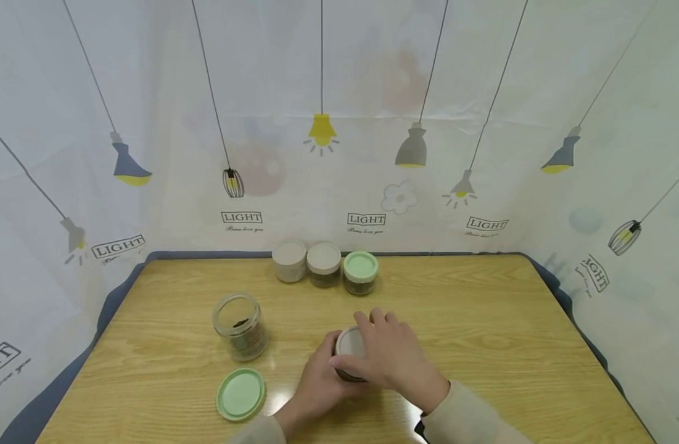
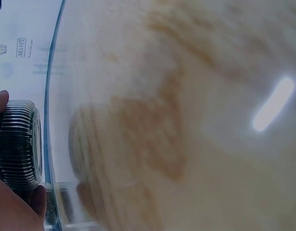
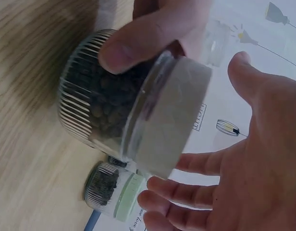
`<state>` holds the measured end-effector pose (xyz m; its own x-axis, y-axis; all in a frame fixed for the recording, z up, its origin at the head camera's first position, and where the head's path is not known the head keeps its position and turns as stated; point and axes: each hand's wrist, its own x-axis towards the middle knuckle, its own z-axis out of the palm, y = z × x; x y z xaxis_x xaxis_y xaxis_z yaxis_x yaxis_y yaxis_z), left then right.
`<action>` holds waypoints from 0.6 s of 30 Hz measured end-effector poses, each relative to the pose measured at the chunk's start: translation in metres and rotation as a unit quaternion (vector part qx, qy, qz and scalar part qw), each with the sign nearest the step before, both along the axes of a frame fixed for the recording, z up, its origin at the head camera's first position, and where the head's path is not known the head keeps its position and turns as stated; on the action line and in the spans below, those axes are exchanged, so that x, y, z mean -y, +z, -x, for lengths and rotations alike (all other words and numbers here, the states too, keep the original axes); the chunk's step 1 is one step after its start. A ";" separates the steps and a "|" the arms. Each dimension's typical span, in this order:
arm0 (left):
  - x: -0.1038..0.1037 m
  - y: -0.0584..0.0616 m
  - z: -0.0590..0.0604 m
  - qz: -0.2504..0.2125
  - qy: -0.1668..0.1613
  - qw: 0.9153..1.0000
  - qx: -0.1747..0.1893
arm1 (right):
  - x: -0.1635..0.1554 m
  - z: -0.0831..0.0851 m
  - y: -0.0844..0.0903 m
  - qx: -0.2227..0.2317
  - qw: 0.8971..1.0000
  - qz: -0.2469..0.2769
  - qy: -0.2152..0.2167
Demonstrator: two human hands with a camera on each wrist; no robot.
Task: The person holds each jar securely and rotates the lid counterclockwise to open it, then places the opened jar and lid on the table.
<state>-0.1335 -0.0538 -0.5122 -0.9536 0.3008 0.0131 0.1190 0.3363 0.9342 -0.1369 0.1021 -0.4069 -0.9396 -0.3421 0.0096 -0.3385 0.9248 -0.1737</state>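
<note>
My left hand (image 1: 321,374) grips a ribbed glass jar (image 3: 107,96) by its side, above the table. The jar holds dark pieces that look like beans, and a whitish lid (image 1: 350,343) sits on it. Over that lid is my right hand (image 1: 391,354), fingers spread and only slightly bent. The right wrist view shows its thumb standing apart from the lid, while its fingertips are near the rim; whether they touch cannot be made out. In the left wrist view the jar (image 2: 18,144) shows at the left edge, between thumb and fingers.
Left of my hands stands a lidless glass jar (image 1: 242,336) with dark contents low inside. A green lid (image 1: 241,394) lies in front of it. Two white-lidded jars (image 1: 289,262) and a green-lidded jar (image 1: 361,271) line the wooden table's (image 1: 483,345) back edge, near a printed curtain.
</note>
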 end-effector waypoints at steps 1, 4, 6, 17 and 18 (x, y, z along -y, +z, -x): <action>0.000 0.000 0.000 0.000 -0.001 1.000 -0.001 | 0.001 -0.001 -0.001 0.002 1.000 -0.010 -0.006; -0.001 0.000 0.001 0.003 0.000 1.000 -0.011 | 0.002 -0.001 -0.003 0.017 1.000 -0.016 -0.013; -0.001 0.000 0.001 0.007 -0.001 1.000 -0.016 | 0.003 0.000 -0.004 0.030 0.999 -0.011 -0.011; -0.002 -0.001 0.000 0.043 0.013 0.999 -0.020 | 0.002 0.001 -0.003 0.033 0.998 -0.003 0.057; -0.002 -0.001 0.000 0.043 0.012 0.999 -0.020 | 0.001 0.001 -0.002 0.036 0.997 -0.005 0.073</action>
